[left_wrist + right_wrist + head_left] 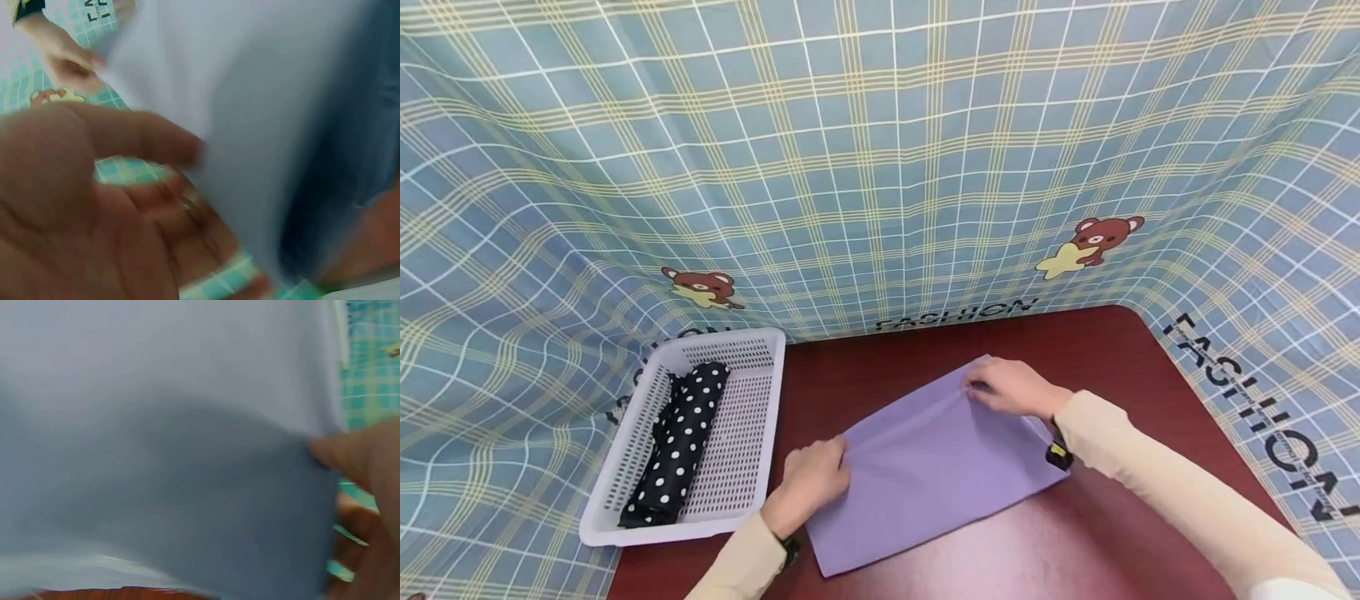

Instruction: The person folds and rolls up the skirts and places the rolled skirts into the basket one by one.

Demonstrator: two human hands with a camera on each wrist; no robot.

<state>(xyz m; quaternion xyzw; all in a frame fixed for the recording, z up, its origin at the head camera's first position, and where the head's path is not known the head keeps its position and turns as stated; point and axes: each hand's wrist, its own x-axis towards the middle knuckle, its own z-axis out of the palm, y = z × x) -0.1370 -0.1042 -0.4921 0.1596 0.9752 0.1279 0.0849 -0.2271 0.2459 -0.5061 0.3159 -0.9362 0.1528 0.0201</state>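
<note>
Hands [811, 479] [1011, 387] pinch purple cloth [928, 467] on dark-red table [1150, 517]; plaid backdrop [880, 150] behind.

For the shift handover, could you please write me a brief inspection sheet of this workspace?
Surface: dark red table, bare in front and on the right.
Job's things: purple cloth lying flat, far edge lifted slightly.
Clutter: white basket at the left, holding a black polka-dot cloth.
Hands: left hand grips the cloth's left edge; right hand pinches its far corner.
Cables: nothing seen.
Surroundings: blue plaid backdrop with bear prints.
</note>
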